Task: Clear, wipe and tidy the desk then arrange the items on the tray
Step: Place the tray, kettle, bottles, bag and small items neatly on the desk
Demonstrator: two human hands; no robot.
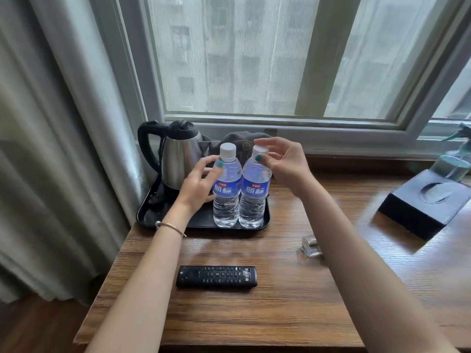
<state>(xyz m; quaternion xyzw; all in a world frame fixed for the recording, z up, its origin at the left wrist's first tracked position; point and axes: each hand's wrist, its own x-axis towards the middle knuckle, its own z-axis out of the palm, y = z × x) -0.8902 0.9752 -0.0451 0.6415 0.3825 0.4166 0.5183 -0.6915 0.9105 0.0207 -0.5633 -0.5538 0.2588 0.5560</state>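
Two clear, full plastic water bottles with blue labels and white caps, left one (226, 186) and right one (254, 189), upright and touching at the front right of the black rectangular tray (204, 220), beside the steel kettle (179, 159). Probably heavy, thin-walled and slippery; best taken around the labelled waist. Left hand (197, 186) loosely open against the left bottle's side, right hand (283, 161) open at the right bottle's cap, neither clamped.

grey curtain (58, 149) hangs beside a daylit, screened window (254, 59).
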